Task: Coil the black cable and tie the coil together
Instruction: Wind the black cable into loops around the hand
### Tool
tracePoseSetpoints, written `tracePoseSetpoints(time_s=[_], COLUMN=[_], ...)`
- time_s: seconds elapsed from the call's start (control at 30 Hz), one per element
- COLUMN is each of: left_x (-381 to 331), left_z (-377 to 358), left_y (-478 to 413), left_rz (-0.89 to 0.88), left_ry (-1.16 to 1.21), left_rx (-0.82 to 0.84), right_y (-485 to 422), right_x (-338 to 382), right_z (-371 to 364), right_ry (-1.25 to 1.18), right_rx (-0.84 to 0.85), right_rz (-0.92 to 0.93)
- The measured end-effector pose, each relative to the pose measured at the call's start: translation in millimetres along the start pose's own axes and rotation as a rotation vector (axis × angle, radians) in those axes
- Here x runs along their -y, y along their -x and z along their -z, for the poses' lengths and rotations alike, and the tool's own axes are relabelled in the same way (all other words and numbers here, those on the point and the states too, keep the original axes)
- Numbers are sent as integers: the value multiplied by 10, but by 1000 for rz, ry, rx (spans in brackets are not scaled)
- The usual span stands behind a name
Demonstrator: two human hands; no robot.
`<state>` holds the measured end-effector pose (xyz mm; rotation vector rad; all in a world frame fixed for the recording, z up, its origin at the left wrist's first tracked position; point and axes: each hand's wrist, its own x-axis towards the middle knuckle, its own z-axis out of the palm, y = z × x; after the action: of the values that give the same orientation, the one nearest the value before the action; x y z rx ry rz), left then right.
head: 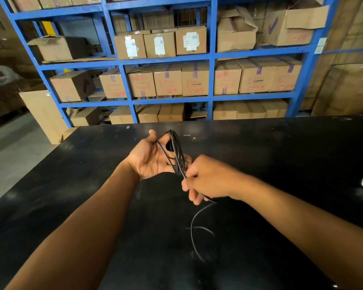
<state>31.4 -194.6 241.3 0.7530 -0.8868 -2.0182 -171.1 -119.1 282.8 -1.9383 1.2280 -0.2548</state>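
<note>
My left hand lies palm up, fingers spread, with the cable looped across the palm and over the far fingers; my right hand, just right, pinches a strand; the slack curls near me on the table.

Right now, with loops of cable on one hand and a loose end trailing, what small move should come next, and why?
Probably one more wrap: the right hand pinches the black cable beside the coil on the open left hand, and a loose tail lies uncoiled on the table.
</note>
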Motion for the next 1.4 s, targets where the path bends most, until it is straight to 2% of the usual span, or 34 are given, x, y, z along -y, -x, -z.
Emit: tracePoseSetpoints(time_s=[0.13, 0.2, 0.33, 0.57, 0.87, 1.0, 1.27, 1.4], left_x=[3, 15, 72, 257, 517, 653, 638, 515], left_z=[-65, -105, -164, -342, -386, -350, -46, 64], left_y=[-1, 11, 81, 255, 322, 271, 160, 89], left_rz=[43, 71, 96, 119, 231, 289, 277, 211], left_ry=[33, 82, 113, 15, -114, -118, -25, 38], left_rx=[79, 171, 322, 454, 501, 472, 279, 128], right_y=[-61, -107, -207, -531, -765, -795, -574, -280], right_x=[-275, -405, -617, -920, -532, -369, -22, 170], right_z=[-238, -337, -439, -123, 547, 708, 691, 497], right_ry=[-64, -78, -53, 120, 400, 478, 620, 723], right_rx=[96, 130, 104, -83, -259, -330, -487, -427], right_rz=[-21, -30, -1, -62, -64, -55, -50, -60])
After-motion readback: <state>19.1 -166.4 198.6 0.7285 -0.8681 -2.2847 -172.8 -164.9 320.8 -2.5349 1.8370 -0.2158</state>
